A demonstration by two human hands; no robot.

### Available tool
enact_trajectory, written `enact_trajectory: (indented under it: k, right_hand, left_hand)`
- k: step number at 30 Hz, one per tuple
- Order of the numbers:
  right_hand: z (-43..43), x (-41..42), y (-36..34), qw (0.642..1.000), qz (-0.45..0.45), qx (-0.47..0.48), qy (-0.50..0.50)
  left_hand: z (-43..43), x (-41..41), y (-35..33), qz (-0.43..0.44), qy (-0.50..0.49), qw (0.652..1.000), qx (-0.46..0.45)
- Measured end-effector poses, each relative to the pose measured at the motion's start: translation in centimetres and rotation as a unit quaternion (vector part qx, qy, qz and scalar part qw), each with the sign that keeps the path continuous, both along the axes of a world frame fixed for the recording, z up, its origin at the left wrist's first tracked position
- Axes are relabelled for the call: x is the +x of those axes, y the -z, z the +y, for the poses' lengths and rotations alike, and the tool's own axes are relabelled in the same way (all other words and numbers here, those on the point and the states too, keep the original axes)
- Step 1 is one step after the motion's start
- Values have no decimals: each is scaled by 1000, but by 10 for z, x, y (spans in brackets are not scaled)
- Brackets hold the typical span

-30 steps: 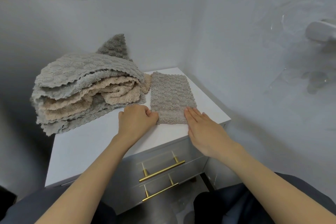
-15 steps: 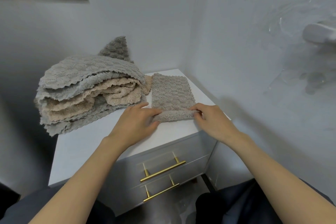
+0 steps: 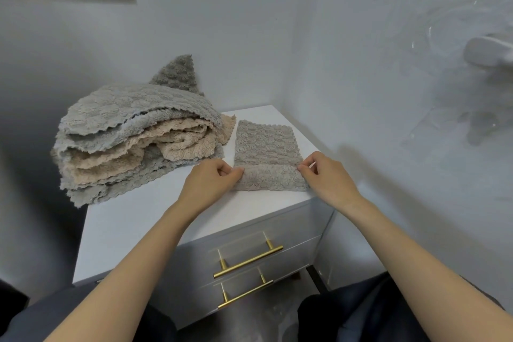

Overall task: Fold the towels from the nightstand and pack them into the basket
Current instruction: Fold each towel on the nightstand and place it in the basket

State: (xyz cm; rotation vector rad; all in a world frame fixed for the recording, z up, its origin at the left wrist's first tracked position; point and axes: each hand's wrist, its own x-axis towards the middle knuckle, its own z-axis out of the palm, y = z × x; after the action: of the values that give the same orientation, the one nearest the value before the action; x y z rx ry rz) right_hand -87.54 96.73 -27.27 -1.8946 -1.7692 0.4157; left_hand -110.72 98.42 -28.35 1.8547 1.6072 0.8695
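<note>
Beside the pile (image 3: 133,141), my left hand (image 3: 211,183) and right hand (image 3: 329,179) pinch the gray towel (image 3: 266,144) with curled fingers, mid-fold. Next, lay it over evenly.

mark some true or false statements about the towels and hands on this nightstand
1. The left hand and right hand each pinch a side of the small grey towel. True.
2. The towel pile lies right of that towel. False: it lies to its left.
3. The nightstand has two gold drawer handles. True.
4. The pile holds only grey towels. False: beige ones lie among the grey.
</note>
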Motion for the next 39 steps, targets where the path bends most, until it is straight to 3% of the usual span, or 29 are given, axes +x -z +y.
enact_trajectory:
  k: [4, 8, 11, 14, 28, 32, 35, 37, 39]
  right_hand:
    - [-6, -10, -1, 987, -131, 85, 28]
    - [-19, -37, -3, 970, -118, 193, -86]
    - [-28, -62, 7, 954, -182, 148, -187]
    - [-27, -68, 16, 944, -221, 95, -226]
    - [-24, -17, 22, 958, -224, -2, -181]
    - [-24, -12, 23, 961, -230, 14, -151]
    - [-22, -12, 20, 956, -259, 27, -132]
    - [-20, -13, 16, 955, -269, 30, -123]
    - [-20, -12, 13, 957, -263, 36, -116]
  left_hand:
    - [4, 3, 1, 26, -20, 999, -15]
    - [7, 4, 3, 40, -24, 999, -17]
    - [9, 4, 2, 37, -23, 999, -22]
    - [11, 4, 3, 35, -20, 999, -29]
    - [6, 7, 2, 119, -44, 992, 11]
    - [0, 7, 2, 109, -18, 988, 112]
    - [-5, 4, -1, 150, 77, 953, 252]
    - [-7, 1, -3, 180, 135, 934, 277]
    - [-9, -2, -4, 192, 150, 938, 246]
